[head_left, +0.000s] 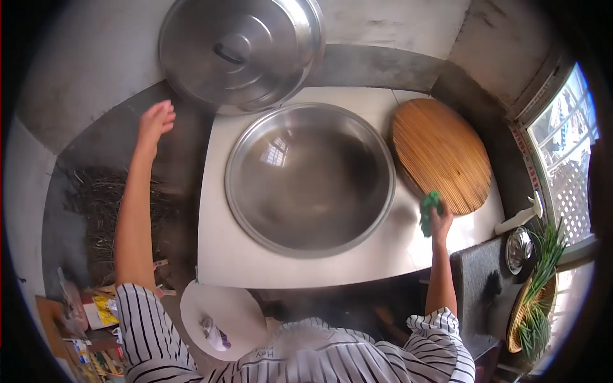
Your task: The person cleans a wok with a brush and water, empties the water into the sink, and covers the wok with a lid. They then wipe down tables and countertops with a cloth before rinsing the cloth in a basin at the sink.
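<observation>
A large round metal wok (306,185) is set into the white tiled stove top (255,271), with a shine of light on its inner left wall. My right hand (441,223) grips a crumpled green cloth (429,210) just right of the wok's rim, by the lower edge of a round wooden lid (440,153). Off to the left, my left hand (155,124) is raised with nothing in it, its fingers loosely bent and apart. Above and right of that hand, a big metal lid (249,51) with a dark handle leans against the back wall.
Dry twigs (115,217) lie on the floor at left. A white round surface (223,319) with a small item on it is below the stove. At right, a basket (520,313) holds green onions (539,300), near a metal dish (518,250) and a barred window (565,153).
</observation>
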Motion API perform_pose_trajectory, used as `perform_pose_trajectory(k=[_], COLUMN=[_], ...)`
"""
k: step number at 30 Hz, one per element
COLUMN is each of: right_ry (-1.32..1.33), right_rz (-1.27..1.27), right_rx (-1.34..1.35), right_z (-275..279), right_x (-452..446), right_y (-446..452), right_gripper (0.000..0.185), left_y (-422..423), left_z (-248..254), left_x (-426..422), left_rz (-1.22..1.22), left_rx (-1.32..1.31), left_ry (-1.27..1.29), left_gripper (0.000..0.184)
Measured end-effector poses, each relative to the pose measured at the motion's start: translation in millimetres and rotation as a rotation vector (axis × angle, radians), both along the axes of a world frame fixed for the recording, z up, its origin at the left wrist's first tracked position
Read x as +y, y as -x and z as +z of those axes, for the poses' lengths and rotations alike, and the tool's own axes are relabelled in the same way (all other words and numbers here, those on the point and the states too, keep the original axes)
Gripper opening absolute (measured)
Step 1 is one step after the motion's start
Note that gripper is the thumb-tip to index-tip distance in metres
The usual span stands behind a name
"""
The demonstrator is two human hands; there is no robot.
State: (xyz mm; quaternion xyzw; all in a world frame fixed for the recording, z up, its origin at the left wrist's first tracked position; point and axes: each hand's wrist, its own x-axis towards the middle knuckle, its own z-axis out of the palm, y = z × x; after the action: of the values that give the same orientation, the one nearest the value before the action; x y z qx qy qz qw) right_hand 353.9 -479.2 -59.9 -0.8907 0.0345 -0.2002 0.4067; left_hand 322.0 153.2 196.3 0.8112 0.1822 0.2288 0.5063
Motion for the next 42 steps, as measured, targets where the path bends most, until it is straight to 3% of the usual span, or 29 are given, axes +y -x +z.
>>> perform_pose_trajectory(k=[1,3,7,8,11,14,16,20,23,26,28,29,31,32,34,35,37,42], right_ry=[-0.234,-0.38,-0.433,-0.35,0.077,0.36,0.425,0.497,0.473,0.463,0.467,0.499,0.592,0.519,0.449,0.441,0.456,0.281], right_rz=[0.024,0.088,0.19,0.206,0.108,0.002,0.131,-0.038,0.004,-0.033,-0.086,-0.086,-0.034,-0.021,0.065,0.074,0.092,0.113], right_rx=[0.002,-0.05,-0.159,-0.207,-0.287,0.166,0.43,0.396,0.362,0.364,0.356,0.334,0.295,0.267,0.397,0.388,0.439,0.406], right_z=[15.6,47.8,79.6,72.4,51.4,6.3,-35.7,-77.3,-74.4,-74.9,-75.5,-76.1,-76.3,-78.9,-57.5,-49.1,-41.5,-46.0], right_x=[9.7,37.9,91.7,99.9,128.8,165.6,183.0,199.2,192.8,213.6,230.6,246.7,285.5,307.1,347.6,357.8,391.7,437.3], right_y=[-14.7,-50.0,-149.5,-182.3,-269.2,-330.3,-362.0,-397.3,-412.1,-423.0,-427.5,-430.1,-425.9,-428.1,-415.5,-406.6,-399.6,-398.6], right_gripper=[0.028,0.03,0.032,0.033,0.036,0.055,0.065,0.067,0.061,0.057,0.055,0.049,0.043,0.043,0.049,0.049,0.048,0.049], left_y=[-25.2,-77.8,-167.0,-181.2,-212.5,-216.7,-229.3,-241.3,-228.1,-226.0,-223.3,-224.3,-222.5,-226.6,-239.6,-232.5,-224.8,-137.2], left_z=[4.9,12.8,24.6,26.3,31.2,33.7,26.1,19.5,19.9,12.5,7.4,7.2,6.3,3.8,-1.5,3.3,0.3,12.4], left_x=[3.0,7.8,15.2,15.2,8.0,-14.1,-5.8,-3.0,-11.1,-6.4,5.4,6.6,5.2,16.0,39.1,26.3,20.0,89.1], left_rz=[-0.01,-0.028,0.075,0.144,0.27,0.257,0.249,0.231,0.397,0.516,0.338,0.345,0.136,0.149,-0.024,-0.021,0.238,0.212], left_rx=[-0.01,-0.014,-0.119,-0.154,-0.254,-0.332,-0.326,-0.361,-0.491,-0.336,-0.112,-0.114,-0.14,-0.146,-0.22,-0.231,-0.508,-0.733], left_ry=[0.034,0.068,0.21,0.22,0.188,0.229,0.229,0.203,0.074,0.239,0.439,0.439,0.647,0.646,1.223,1.212,1.089,0.943], left_gripper=[0.038,0.041,0.054,0.061,0.056,0.055,0.05,0.039,0.037,0.037,0.031,0.031,0.022,0.022,0.017,0.017,0.026,0.031])
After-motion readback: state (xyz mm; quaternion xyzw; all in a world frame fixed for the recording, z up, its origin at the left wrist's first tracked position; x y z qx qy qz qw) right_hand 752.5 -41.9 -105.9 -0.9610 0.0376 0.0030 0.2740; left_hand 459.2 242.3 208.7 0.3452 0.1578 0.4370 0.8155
